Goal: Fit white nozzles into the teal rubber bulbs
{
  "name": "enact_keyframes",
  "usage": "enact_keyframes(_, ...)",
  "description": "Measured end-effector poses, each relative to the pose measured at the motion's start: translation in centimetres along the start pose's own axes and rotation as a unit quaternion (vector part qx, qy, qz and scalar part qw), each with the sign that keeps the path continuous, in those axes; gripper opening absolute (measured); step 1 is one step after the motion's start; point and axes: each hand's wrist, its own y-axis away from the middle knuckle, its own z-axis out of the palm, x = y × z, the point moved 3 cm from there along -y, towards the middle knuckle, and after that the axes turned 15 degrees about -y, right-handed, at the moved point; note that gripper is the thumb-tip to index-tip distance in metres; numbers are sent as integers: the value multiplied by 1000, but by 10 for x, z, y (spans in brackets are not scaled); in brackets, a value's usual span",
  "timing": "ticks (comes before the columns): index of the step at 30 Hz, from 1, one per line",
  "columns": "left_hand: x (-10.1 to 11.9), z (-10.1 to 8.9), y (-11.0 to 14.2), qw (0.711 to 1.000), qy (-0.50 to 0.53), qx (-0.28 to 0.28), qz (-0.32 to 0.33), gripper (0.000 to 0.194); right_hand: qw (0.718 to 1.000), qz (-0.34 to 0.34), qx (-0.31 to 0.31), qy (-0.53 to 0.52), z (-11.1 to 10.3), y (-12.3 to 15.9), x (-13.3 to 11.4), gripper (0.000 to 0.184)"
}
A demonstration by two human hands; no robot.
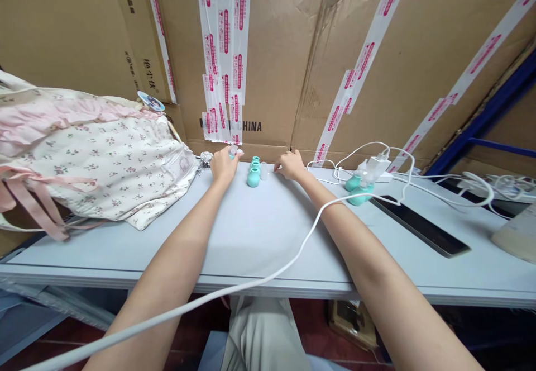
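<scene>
At the back of the table, my left hand [225,165] is closed in a pinch around a small clear-topped piece [233,150] with some teal at its base; my fingers partly hide it. Two small teal bottles [253,177] stand upright between my hands, one behind the other. Beside them is a clear cap [263,171]. Just right of this cap, my right hand [290,165] rests low at the tabletop with its fingers bent together. Anything in those fingers is hidden or too small to name.
A floral cloth bag [125,158] lies at left. On the right stand teal bottles [360,195] with clear tops, beside a white charger [377,164], a dark phone [422,226] and tangled cables. One white cable [268,277] crosses in front. Cardboard [268,69] walls the back.
</scene>
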Motion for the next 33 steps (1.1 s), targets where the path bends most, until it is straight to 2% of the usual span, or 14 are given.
enact_keyframes(6, 1, -1, 1, 1000, -15, -8, -2, 30, 1000, -9, 3, 4, 3, -1, 6, 16)
enact_keyframes(9, 2, -5, 1, 1000, -23, -1, -5, 30, 999, -6, 28, -25, -4, 0, 9, 17)
enact_keyframes(12, 5, -11, 1, 1000, -26, 16, 4, 31, 988, 12, 107, -113, -22, 2, 7, 16)
enact_keyframes(14, 11, -17, 3, 999, -15, 25, 42, 30, 963, 10, 153, -220, -36, 3, 2, 21)
enact_keyframes(15, 16, -20, 5, 997, -6, 32, 73, 29, 945, 0, 155, -287, -42, 3, -2, 26)
enact_keyframes(18, 34, -29, 14, 984, 14, 46, 170, 26, 876, -53, 86, -471, -55, 6, -14, 36)
enact_keyframes(20, 47, -32, 22, 974, 15, 42, 221, 26, 841, -73, 25, -536, -58, 13, -18, 37)
enact_keyframes(21, 52, -32, 25, 969, 15, 37, 246, 26, 832, -73, 2, -550, -59, 18, -18, 36)
enact_keyframes(23, 62, -33, 32, 955, 20, 29, 296, 27, 828, -60, -28, -557, -59, 31, -13, 36)
enact_keyframes(27, 74, -30, 44, 926, 29, 9, 375, 29, 834, -28, -53, -548, -56, 60, -1, 49)
enact_keyframes(33, 83, -20, 60, 900, 14, -26, 434, 28, 806, -6, -91, -585, -38, 85, 5, 33)
